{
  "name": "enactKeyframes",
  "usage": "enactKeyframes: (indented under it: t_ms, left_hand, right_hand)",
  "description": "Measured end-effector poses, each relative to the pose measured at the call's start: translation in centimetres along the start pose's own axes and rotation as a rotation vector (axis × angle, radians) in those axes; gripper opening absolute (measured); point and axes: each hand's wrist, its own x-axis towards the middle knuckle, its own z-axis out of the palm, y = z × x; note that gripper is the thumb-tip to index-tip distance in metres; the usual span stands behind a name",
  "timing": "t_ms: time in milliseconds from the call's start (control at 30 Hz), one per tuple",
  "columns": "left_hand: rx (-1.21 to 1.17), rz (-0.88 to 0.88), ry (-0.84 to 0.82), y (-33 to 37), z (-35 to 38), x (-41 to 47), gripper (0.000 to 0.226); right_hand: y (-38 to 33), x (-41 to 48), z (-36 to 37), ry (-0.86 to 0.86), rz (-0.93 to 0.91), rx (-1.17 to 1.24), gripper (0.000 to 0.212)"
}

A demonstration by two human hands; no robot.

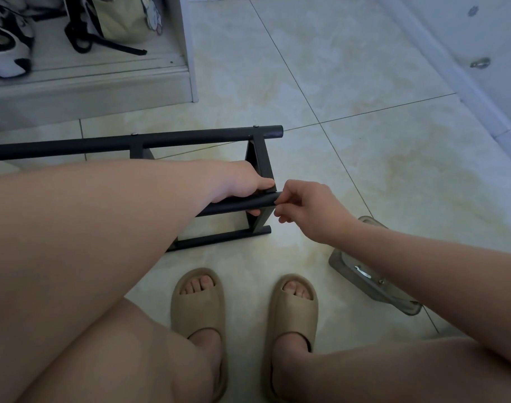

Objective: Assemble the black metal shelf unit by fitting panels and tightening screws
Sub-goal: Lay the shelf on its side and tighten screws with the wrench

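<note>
When looking down past both knees, locate the black shelf frame lying on the tiled floor, just ahead of two feet in beige slippers.

Frame layout:
- Far tube running from the left edge, with two screw heads on its upper side.
- Flat end panel joining far tube, middle tube and near tube.

Left hand:
- Forearm stretched forward from the left, crossing over the near tube.
- Wrapped round the middle tube close to the end panel, thumb laid on top, one fingertip showing beneath the tube.

Right hand:
- Forearm extended from the lower right, wrist bent slightly downward.
- Thumb and forefinger pinched at the open end of the middle tube, remaining fingers curled loosely below.
- Cannot tell whether any small part sits between the fingertips.

Surroundings:
- Clear plastic tray on the floor beneath the right forearm, holding a small metal piece.
- White cabinet at upper left, holding shoes and a bag.
</note>
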Motion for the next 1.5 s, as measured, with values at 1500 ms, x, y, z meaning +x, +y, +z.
enactKeyframes:
  t_ms: [1500]
  left_hand:
    - [-0.083,0.002,-0.021,0.0,-0.3,0.0,0.03]
  right_hand:
    - [-0.7,0.4,1.1,0.031,0.264,0.344,0.021]
